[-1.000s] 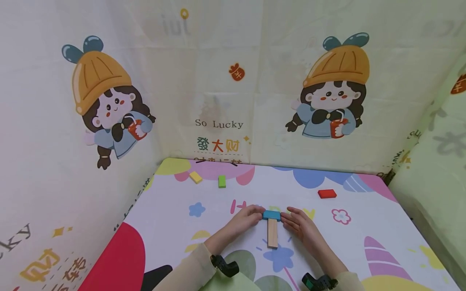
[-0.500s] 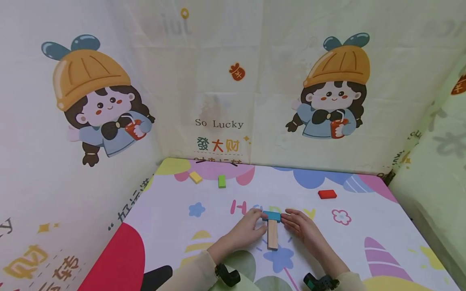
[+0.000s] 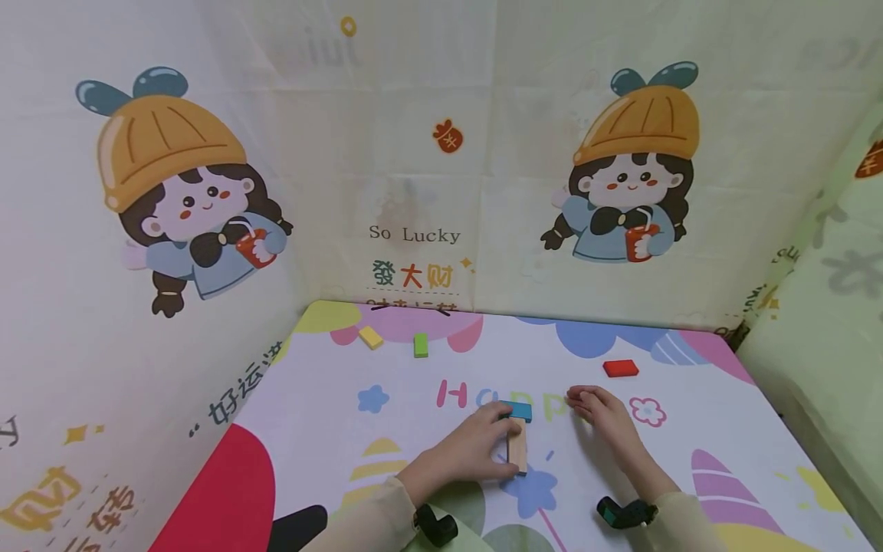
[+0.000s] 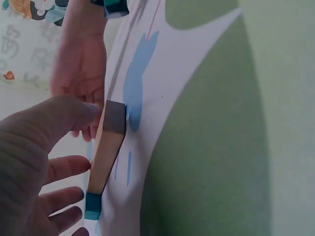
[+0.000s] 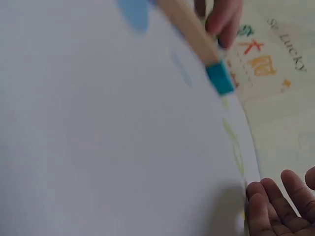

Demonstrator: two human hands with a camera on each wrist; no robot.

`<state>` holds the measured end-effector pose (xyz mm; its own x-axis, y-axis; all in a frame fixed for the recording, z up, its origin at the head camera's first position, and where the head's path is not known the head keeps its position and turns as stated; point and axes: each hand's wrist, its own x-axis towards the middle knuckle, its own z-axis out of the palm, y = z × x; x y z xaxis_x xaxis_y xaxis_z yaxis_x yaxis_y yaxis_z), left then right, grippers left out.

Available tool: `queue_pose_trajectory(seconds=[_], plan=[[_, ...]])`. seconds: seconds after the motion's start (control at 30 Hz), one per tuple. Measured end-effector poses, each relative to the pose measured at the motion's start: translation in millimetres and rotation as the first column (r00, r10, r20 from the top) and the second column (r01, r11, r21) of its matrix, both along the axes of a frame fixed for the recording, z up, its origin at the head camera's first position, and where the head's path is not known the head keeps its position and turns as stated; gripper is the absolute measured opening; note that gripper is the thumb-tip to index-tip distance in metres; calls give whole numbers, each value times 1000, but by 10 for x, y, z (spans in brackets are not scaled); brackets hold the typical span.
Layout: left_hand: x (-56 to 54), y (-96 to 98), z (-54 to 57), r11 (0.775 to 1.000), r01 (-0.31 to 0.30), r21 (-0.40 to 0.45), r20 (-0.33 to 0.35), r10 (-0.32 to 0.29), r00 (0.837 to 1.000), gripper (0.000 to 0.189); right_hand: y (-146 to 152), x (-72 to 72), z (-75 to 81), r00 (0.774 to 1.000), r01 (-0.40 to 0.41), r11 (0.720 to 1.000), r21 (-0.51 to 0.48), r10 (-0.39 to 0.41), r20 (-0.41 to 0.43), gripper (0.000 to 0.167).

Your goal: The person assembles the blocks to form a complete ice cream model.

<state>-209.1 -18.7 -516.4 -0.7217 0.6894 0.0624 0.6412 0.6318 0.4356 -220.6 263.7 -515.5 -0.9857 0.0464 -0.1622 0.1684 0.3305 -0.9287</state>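
Note:
A plain wooden block lies flat on the patterned tabletop, with a blue block set crosswise at its far end. Together they form a T shape. My left hand reaches over them from the left, its thumb by the wooden block's near end and its fingers by the blue block. In the left wrist view, the thumb and spread fingers stand along the wooden block's side; whether they touch it is hard to tell. My right hand, fingers loosely bent, hovers to the right of the blocks and holds nothing.
Toward the back left lie a yellow block and a green block. A red block lies at the back right. Printed cloth walls rise behind and beside the table.
My left hand has come nearer and over the wooden block, its thumb dropping to the near end. My right hand has left the blue block's side and moved right.

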Motion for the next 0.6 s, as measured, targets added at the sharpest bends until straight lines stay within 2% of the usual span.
queue_pose_trajectory(seconds=[0.07,0.13,0.23,0.4,0.6], plan=[[-8,-3,3,1000,19,-16,-21,-20,1000,54,89,-56,-5,999,18,993,114,-14,-37,46],[-13,-10,-8,999,31,-27,-30,-32,999,54,167,-117,-4,997,38,971,237,-19,-80,44],[-22,-16,-31,999,40,-30,-40,-41,998,54,275,-206,11,991,60,932,358,-13,-131,42],[-37,-22,-47,996,67,-54,-71,-70,995,56,450,-334,60,980,119,894,431,-36,-197,40],[-43,-28,-19,995,78,-69,-94,-84,992,56,623,-460,39,951,187,856,483,-35,-306,34]])
